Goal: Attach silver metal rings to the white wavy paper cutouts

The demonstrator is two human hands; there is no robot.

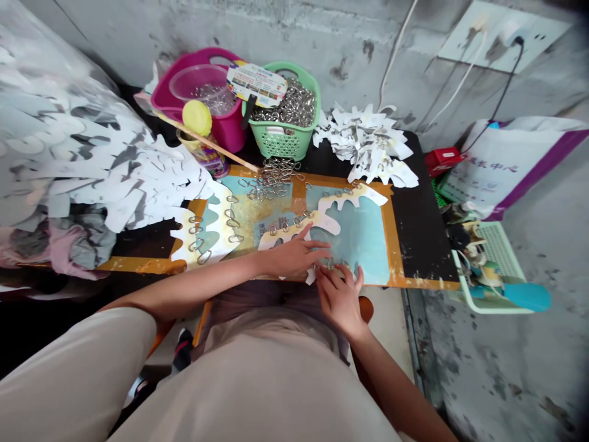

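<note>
Right hand [339, 299]: at the near edge of the table [423, 245], fingers bent and drawn in at the near white piece [311, 275]; cannot tell whether they pinch it.
Near white piece: between the two hands, mostly covered by fingers; metal clips [330, 263] show along it.
Left hand [291, 256]: open, palm down, fingers spread; index finger over the middle white strip [329, 224], contact not determinable.
Middle white strip: just beyond the left hand, lying slantwise, row of clips on its upper edge.
Left-hand pair: two toothed white strips [223, 212], side by side, clips attached, yellowish staining.
Work surface [363, 245]: blue-green, bordered by worn brown tape [394, 239].
Far white strip [373, 194]: beyond the middle strip, to its right, clips along it.
Loose clip pile [276, 175]: heaped at the far tape border, below the green basket [285, 140].
Jar [209, 156]: at left, yellow lid [197, 116], wooden stick [221, 147] beside it.
Baskets: green one filled with clips; magenta basket [233, 132] adjacent, contents partly hidden; printed card [257, 83] across both.
White cutout heaps: large at left [151, 159], smaller at far right [368, 138].
Wall [340, 37]: grey, stained; socket panel [501, 34] with plugged cables.
</note>
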